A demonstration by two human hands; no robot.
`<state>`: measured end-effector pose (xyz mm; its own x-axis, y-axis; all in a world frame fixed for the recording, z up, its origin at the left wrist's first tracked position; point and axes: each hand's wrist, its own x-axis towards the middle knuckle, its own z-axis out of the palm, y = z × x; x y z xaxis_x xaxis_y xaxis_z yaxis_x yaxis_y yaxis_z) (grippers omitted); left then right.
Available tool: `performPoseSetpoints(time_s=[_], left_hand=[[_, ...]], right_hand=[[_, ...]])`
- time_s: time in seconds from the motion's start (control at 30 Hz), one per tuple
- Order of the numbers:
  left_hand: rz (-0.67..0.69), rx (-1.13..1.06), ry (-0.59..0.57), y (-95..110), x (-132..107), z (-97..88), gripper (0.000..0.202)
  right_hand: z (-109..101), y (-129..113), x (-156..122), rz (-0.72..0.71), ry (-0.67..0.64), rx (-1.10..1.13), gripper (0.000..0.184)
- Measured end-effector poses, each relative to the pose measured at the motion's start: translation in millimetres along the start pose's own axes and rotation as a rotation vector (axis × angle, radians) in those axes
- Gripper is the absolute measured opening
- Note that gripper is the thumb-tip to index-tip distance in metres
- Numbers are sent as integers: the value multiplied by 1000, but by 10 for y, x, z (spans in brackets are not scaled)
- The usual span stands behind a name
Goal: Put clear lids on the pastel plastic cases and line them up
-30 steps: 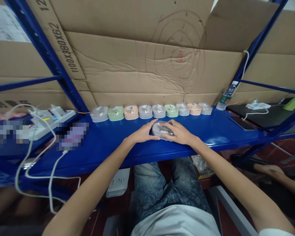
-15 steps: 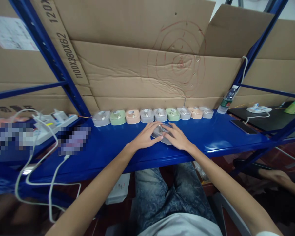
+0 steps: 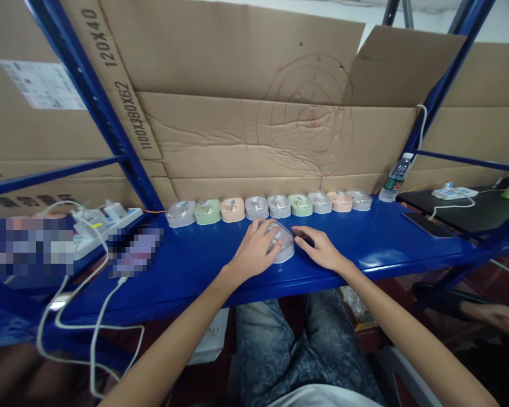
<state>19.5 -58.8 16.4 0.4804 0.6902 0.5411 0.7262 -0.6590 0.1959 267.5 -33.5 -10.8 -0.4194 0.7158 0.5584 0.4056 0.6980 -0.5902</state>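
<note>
A small grey plastic case with a clear domed lid (image 3: 285, 242) sits on the blue tabletop in front of me. My left hand (image 3: 257, 247) grips it from the left, fingers over the far side and thumb across the lid. Just to its right, my right hand (image 3: 319, 247) is off the case, fingers bent and thumb apart, nothing in it. Behind the hands stands a row of several similar cases, among them a green case (image 3: 208, 211), an orange case (image 3: 233, 210) and a grey case (image 3: 180, 213) at the left end.
A cardboard wall (image 3: 237, 130) backs the blue table (image 3: 195, 254). To the left lie a phone (image 3: 138, 252) on a white cable and a power strip (image 3: 85, 240). A water bottle (image 3: 394, 180) and a dark phone (image 3: 427, 224) are at right. Another person's arm shows lower right.
My right hand has come off the case and moved a little right. The left hand still holds the case, which is now less covered. The view has shifted slightly.
</note>
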Motion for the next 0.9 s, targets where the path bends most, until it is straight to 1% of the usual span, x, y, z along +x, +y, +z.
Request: performPoseSetpoints(time_s=[0.1,0.17,0.23,0.27,0.33,0.4,0.47,0.53,0.63,0.73,0.8,0.9], left_hand=[[36,-26,-50,66,-35,-32,44],[36,-87,-50,91,-24,-9,48],[22,-195,-49,131,11,50,52],[20,-256,-53,158,35,87,54],[30,-357,-58,209,90,156,56],[54,-389,-49,230,144,192,56],[67,-360,-36,195,193,179,55],[69,-310,-36,94,234,130,52],[54,-226,-29,-158,282,54,46],[18,-165,8,-461,306,42,45],[-33,-148,66,-643,305,65,44],[-102,-133,108,-837,286,102,44]], right_hand=[[-34,-15,-39,7,13,-21,41],[-60,-56,-88,-9,-9,-46,52],[-78,-121,-144,-40,-39,-135,68],[-86,-155,-172,-45,-50,-198,72],[-121,-197,-222,-17,-55,-333,72],[-216,-174,-273,51,-36,-476,67],[-407,-67,-340,129,-21,-634,64],[-694,111,-440,222,-8,-807,64],[-1210,438,-646,403,42,-1054,65],[-1655,725,-853,547,101,-1190,70],[-1856,856,-952,589,118,-1223,72],[-2028,958,-1029,634,132,-1243,71]])
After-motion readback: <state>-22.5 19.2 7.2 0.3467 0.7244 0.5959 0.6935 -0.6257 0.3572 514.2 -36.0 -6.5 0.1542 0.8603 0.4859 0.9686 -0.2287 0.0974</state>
